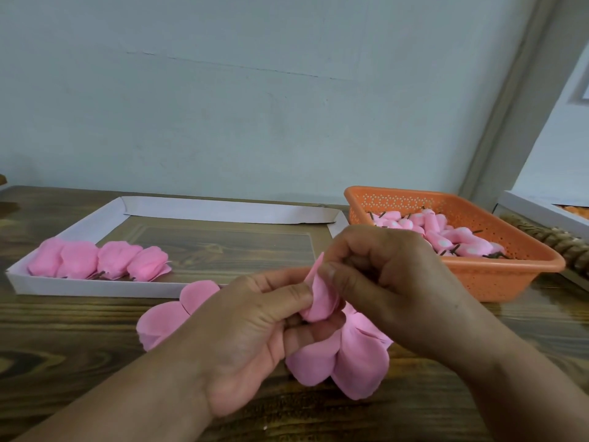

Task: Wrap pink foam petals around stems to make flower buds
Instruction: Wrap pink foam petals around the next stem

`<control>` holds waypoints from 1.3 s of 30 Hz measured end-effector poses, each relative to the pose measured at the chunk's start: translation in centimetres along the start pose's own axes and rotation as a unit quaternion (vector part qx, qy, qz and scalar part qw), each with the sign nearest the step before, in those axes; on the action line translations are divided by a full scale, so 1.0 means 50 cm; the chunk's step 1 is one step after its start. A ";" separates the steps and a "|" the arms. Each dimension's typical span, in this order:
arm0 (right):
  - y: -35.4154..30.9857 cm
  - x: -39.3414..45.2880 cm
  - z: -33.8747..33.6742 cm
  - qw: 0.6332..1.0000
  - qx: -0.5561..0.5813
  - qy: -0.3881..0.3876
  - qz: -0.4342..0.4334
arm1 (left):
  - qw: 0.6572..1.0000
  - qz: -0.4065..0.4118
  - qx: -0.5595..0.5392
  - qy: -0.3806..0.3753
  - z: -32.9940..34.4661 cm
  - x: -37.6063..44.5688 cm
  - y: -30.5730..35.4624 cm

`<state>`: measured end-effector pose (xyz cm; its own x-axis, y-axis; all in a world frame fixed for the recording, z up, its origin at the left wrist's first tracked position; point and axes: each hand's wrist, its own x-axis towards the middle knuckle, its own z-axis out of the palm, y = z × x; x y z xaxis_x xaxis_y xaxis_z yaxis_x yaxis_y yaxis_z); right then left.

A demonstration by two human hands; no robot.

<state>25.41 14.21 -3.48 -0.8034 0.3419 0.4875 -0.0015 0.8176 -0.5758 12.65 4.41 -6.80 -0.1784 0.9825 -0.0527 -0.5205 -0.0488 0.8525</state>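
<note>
Left hand, right hand pinching, fingers curled.

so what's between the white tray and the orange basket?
In the head view, only bare wooden table separates the white tray from the orange basket; nearer the camera, the right hand overlaps that gap.

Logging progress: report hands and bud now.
Left hand and right hand both pinch the pink petal bud. Loose petals underneath. Nothing blocking.
</note>
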 end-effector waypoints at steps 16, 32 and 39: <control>0.004 0.001 0.009 0.997 0.049 0.040 0.046 | 0.998 0.028 0.054 -0.023 -0.001 -0.001 -0.009; 0.009 -0.006 0.128 0.943 -0.133 0.303 -0.038 | 0.993 0.069 -0.091 -0.005 -0.021 0.020 -0.006; 0.010 -0.005 0.134 0.932 -0.132 0.326 -0.082 | 0.993 0.072 -0.087 0.031 -0.007 0.016 -0.008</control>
<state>21.64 11.43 -8.27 -0.2715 0.3408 0.9001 0.1229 0.9398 -0.3188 12.41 5.17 -7.37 -0.3091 0.9506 0.0265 -0.6215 -0.2231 0.7510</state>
